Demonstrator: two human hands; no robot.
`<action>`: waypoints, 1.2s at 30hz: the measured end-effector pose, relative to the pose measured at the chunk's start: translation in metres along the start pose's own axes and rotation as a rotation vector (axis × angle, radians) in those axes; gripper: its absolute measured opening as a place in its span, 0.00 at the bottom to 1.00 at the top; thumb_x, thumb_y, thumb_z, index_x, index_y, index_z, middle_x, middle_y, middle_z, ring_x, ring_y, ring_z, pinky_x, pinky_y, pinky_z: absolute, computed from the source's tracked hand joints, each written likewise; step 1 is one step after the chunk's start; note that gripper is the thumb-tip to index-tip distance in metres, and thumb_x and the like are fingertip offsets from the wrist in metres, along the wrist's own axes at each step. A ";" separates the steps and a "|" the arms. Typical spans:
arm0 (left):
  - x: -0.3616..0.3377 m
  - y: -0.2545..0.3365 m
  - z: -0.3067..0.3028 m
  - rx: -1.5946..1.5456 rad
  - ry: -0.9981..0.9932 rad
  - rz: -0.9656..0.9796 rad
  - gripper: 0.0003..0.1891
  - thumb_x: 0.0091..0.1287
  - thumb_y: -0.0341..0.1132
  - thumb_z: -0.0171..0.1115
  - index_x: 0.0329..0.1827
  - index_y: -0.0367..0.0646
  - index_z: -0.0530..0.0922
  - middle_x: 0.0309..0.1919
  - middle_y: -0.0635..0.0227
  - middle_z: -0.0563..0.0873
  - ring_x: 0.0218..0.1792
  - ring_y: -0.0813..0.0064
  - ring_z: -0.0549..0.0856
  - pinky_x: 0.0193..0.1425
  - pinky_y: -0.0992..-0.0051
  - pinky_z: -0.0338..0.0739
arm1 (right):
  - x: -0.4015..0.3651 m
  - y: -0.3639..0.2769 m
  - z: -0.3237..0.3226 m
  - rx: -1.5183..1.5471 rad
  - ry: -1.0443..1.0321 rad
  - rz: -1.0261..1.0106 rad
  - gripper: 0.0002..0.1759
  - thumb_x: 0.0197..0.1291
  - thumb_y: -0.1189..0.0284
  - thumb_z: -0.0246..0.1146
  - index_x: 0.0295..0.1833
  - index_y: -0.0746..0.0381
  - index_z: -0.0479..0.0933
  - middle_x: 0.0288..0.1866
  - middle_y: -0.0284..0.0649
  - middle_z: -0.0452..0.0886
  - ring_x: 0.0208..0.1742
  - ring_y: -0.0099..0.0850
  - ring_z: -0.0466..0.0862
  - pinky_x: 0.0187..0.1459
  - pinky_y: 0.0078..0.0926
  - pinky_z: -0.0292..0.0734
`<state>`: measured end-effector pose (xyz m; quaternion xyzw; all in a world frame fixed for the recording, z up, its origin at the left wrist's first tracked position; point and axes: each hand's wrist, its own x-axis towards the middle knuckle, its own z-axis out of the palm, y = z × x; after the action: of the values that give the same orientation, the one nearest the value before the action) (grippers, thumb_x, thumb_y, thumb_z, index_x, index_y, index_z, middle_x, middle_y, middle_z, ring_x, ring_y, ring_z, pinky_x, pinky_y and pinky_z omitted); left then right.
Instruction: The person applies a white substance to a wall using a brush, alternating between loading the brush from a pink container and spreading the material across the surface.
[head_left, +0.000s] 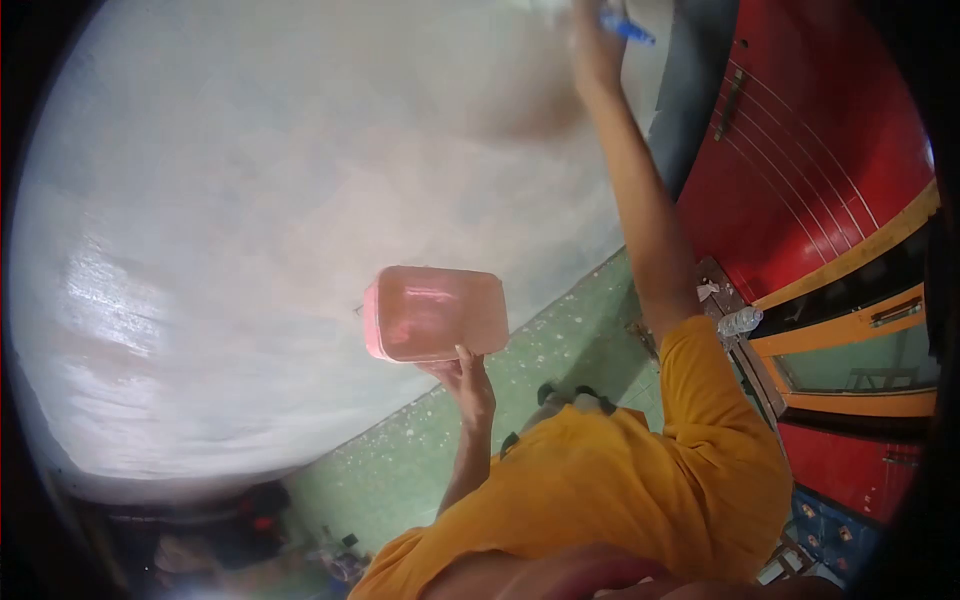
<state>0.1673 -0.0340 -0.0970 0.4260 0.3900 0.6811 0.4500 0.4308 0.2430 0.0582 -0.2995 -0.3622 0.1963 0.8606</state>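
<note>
My left hand (472, 388) grips a pink rectangular container (445, 315) from its lower edge, thumb over the rim. The container is close to a large whitish wall (250, 200) with streaky, partly glossy patches. High in the view, my right hand (597, 45) is raised in front of the wall, closed around a tool with a blue handle (628, 28). The tool's other end is blurred near the top edge of the view.
Red cabinet doors (800, 130) and an orange-framed glass panel (850, 355) stand on the right. A plastic bottle (740, 321) lies beside them. The green floor (400, 440) is speckled white. Dark, unclear items (210, 540) sit at lower left.
</note>
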 end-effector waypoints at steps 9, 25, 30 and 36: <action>-0.034 -0.011 -0.007 0.014 0.045 -0.041 0.37 0.72 0.40 0.50 0.73 0.61 0.33 0.70 0.62 0.51 0.69 0.62 0.58 0.65 0.49 0.64 | -0.169 0.170 -0.102 0.213 0.211 0.279 0.12 0.66 0.69 0.59 0.43 0.62 0.63 0.29 0.36 0.73 0.26 0.22 0.76 0.27 0.20 0.73; -0.047 -0.006 -0.016 0.043 0.124 0.000 0.34 0.74 0.41 0.47 0.74 0.60 0.35 0.71 0.62 0.49 0.69 0.63 0.59 0.67 0.53 0.64 | -0.085 0.054 -0.019 0.108 0.026 -0.086 0.12 0.66 0.69 0.59 0.45 0.63 0.64 0.31 0.34 0.75 0.29 0.20 0.76 0.29 0.19 0.72; -0.054 -0.016 -0.040 0.266 0.109 0.023 0.35 0.74 0.41 0.47 0.74 0.57 0.33 0.71 0.61 0.49 0.70 0.62 0.59 0.67 0.54 0.64 | -0.232 0.208 -0.122 0.106 0.115 0.299 0.15 0.65 0.66 0.60 0.40 0.60 0.60 0.31 0.37 0.73 0.27 0.22 0.75 0.26 0.20 0.71; -0.056 -0.018 -0.040 0.323 0.110 0.095 0.36 0.75 0.40 0.46 0.74 0.55 0.31 0.72 0.62 0.48 0.70 0.63 0.58 0.67 0.54 0.65 | -0.209 0.189 -0.111 0.095 0.072 0.481 0.12 0.66 0.69 0.59 0.42 0.58 0.60 0.28 0.32 0.70 0.27 0.20 0.73 0.24 0.19 0.70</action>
<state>0.1484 -0.0875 -0.1393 0.4730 0.4978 0.6523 0.3209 0.3521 0.2258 -0.2342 -0.3434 -0.2401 0.4017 0.8143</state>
